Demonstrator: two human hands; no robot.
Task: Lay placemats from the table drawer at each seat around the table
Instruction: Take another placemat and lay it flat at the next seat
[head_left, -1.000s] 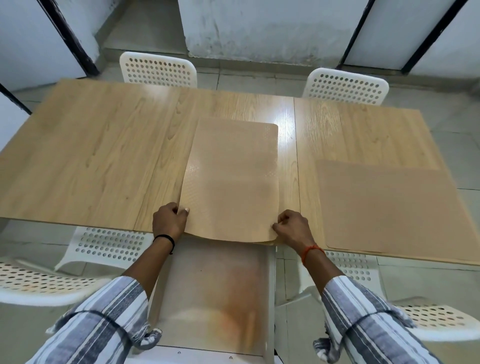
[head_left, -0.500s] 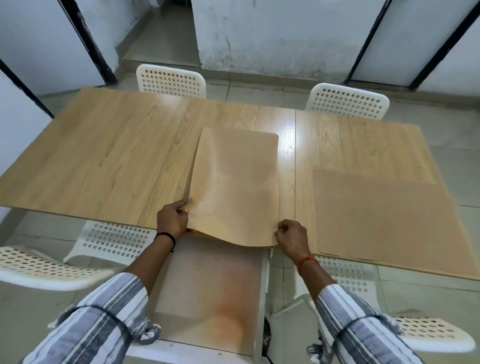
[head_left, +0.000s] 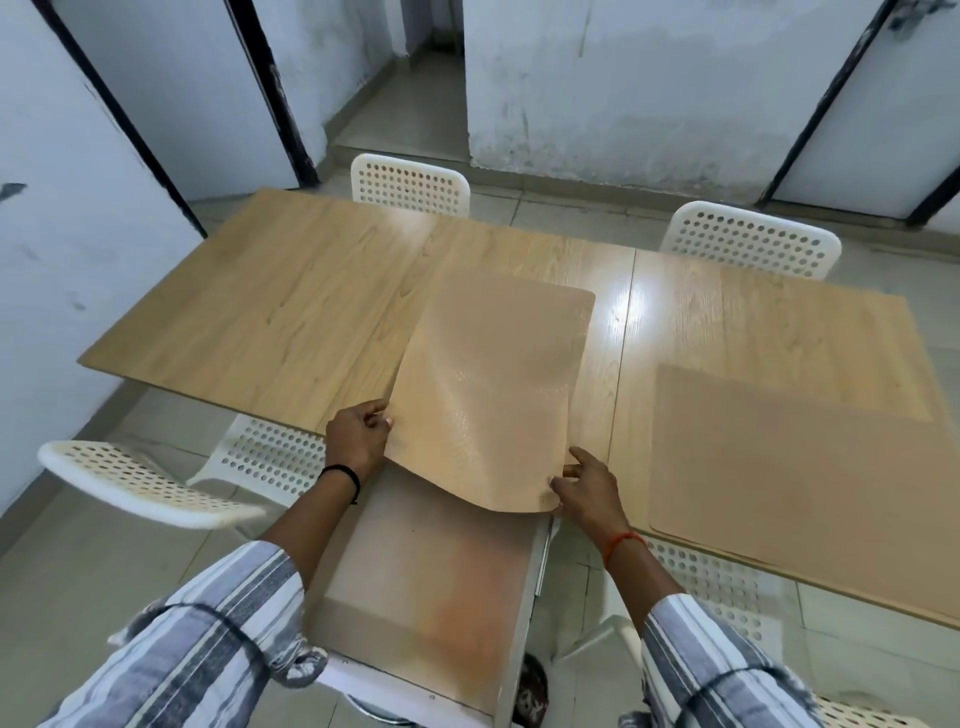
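Observation:
A tan textured placemat (head_left: 493, 379) lies partly on the wooden table (head_left: 270, 322), its near end lifted and bowed over the open table drawer (head_left: 426, 587). My left hand (head_left: 357, 440) pinches the mat's near left edge. At the near right corner my right hand (head_left: 584, 488) pinches the mat between thumb and fingers. A second tan placemat (head_left: 789, 478) lies flat on the table at the near right seat. The drawer's inside shows a pale bottom with an orange stain.
White perforated chairs stand around the table: one (head_left: 410, 184) at the far left, one (head_left: 748, 241) at the far right, one (head_left: 150, 480) at the near left, one (head_left: 722, 587) under the near right edge. White walls with dark door frames close in on the left and behind.
The mat's near end has risen higher off the table edge and bows more. Both hands have shifted slightly with it. My head has tilted up, showing more of the room.

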